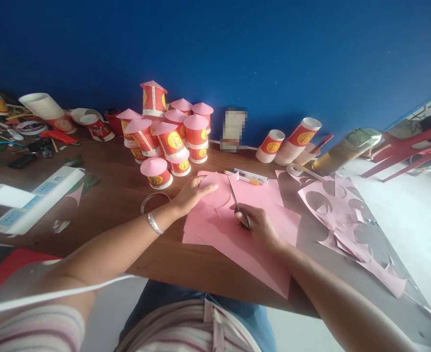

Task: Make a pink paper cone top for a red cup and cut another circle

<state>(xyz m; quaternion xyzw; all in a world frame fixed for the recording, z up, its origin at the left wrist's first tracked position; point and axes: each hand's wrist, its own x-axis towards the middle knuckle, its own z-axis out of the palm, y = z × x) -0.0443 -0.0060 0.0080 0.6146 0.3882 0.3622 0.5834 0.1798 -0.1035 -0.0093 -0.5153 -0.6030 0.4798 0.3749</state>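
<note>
My left hand [192, 195] pinches the left edge of a pink paper circle [217, 190], thumb on top. Dark-handled scissors [243, 217] are gripped in my right hand [257, 225], their blades pointing up and away along the circle's right edge. A strip of pink paper curls beside the blades. Beneath both hands lie pink paper sheets [267, 244], overlapping on the brown table. Two markers [250, 177] rest on the sheets just beyond the scissors.
Red paper cups with pink cone tops [167, 139] stand stacked at the back. More cup stacks [299, 142] and a bottle [347, 149] are at back right. Pink offcuts [342, 210] cover the right side. A power strip [35, 200] and a tape ring [154, 200] lie left.
</note>
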